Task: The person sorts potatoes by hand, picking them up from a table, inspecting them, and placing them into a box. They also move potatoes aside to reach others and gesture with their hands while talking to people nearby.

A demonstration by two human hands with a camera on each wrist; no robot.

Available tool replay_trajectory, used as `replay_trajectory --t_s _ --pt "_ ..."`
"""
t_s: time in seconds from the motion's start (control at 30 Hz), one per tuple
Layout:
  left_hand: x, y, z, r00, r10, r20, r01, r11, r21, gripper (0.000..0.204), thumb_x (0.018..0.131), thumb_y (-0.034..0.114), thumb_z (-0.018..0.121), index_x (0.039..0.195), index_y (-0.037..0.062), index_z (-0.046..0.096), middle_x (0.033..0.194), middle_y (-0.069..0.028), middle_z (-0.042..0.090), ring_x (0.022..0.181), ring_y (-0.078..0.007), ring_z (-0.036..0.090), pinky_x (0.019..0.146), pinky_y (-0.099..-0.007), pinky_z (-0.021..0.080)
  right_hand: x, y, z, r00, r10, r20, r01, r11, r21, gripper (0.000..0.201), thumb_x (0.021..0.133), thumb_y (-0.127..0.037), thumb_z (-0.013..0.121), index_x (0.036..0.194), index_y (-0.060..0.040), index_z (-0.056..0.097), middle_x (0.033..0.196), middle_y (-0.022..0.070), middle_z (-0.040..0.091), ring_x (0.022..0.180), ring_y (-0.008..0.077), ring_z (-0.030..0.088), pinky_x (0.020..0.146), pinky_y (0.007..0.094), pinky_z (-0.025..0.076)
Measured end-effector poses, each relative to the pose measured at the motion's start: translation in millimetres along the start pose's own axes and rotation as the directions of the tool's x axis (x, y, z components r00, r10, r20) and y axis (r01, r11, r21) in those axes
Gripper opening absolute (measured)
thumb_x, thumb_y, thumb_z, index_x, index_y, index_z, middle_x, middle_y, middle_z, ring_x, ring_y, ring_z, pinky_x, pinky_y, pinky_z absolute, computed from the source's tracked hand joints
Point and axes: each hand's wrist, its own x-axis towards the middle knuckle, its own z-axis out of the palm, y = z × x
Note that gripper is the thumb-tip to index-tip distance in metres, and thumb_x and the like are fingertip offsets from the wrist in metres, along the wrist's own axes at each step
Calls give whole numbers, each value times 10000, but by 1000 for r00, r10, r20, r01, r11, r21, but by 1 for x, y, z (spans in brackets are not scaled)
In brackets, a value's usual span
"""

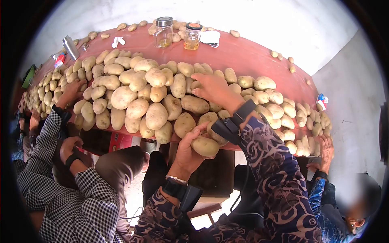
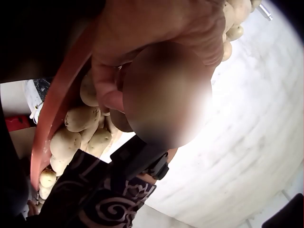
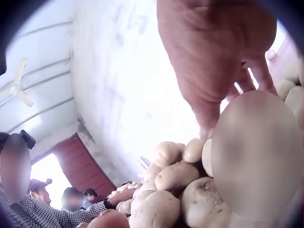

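Holding one potato (image 1: 204, 146) at the bench (image 1: 251, 56) edge, the left hand (image 1: 188, 148) grips it; the right hand (image 1: 212, 87) rests spread on the pile (image 1: 137, 93), which could roll off.

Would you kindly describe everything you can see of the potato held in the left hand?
The oval, tan-skinned potato looks smooth, with faint darker specks, whole and unpeeled. It lies roughly level at the near edge of the red table, just below the heap of similar potatoes. The left hand grips it from beneath and from the side, thumb and fingers curled around it. In the left wrist view it is too blurred to add detail.
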Motion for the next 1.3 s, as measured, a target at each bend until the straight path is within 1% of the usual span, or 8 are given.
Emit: replay_trajectory --t_s 0.27,0.47,0.53,0.77,0.87,0.93,1.13,1.3 --pt "-1 0 3 1000 -10 2 9 999 37 499 800 333 489 1234 100 411 1091 -116 506 831 -252 563 598 -382 475 -4 6 3 995 99 32 -94 986 -136 327 707 -102 570 1032 -66 548 936 161 591 871 314 572 705 422 456" --pt "-1 -1 0 1000 -2 12 1 997 80 509 805 326 487 1248 94 396 1102 -139 509 835 -257 574 609 -372 482 -16 2 -12 963 266 42 -270 950 157 402 684 -73 606 1072 -56 505 923 126 579 853 251 562 728 322 453" --pt "-1 -1 3 1000 -7 -27 10 993 121 507 810 317 483 1252 86 390 1123 -144 506 852 -259 576 606 -378 484 -29 1 -25 930 360 74 -347 794 499 366 706 -44 593 1061 -53 503 920 69 572 818 151 541 707 271 445" --pt "-4 -2 5 990 -129 51 116 971 211 492 805 233 501 1228 11 384 1129 -142 506 925 -224 561 763 -330 471 -125 -41 -40 887 452 97 -312 431 846 337 739 -30 583 1062 -58 492 920 31 556 774 89 521 633 230 442" --pt "-8 -3 1 965 -240 103 195 925 327 450 801 197 510 1184 -23 422 1096 -125 526 951 -187 547 831 -291 439 -159 -54 -35 751 606 263 -428 143 892 378 735 -29 618 1081 -66 469 939 38 551 795 93 533 637 226 459" --pt "-11 -7 -5 932 -357 -63 341 806 484 375 802 176 518 1110 -34 488 1041 -102 553 947 -159 540 825 -288 437 -176 -48 -19 775 582 246 -408 165 898 373 738 -27 617 1077 -62 468 939 41 550 796 94 537 630 224 463" --pt "-17 -14 -12 928 -351 -122 312 556 771 295 756 199 567 978 4 566 873 -54 583 770 -139 572 622 -259 472 -198 -46 -6 783 537 315 -453 146 879 367 730 -19 615 1063 -45 463 953 49 543 783 103 547 619 218 464" --pt "-16 -13 -12 929 -285 -236 320 302 898 309 715 246 603 904 2 591 779 -91 592 734 -171 583 627 -279 468 -206 -40 6 835 497 237 -457 384 802 383 685 -15 617 1043 -21 483 898 27 548 791 89 540 672 220 460"
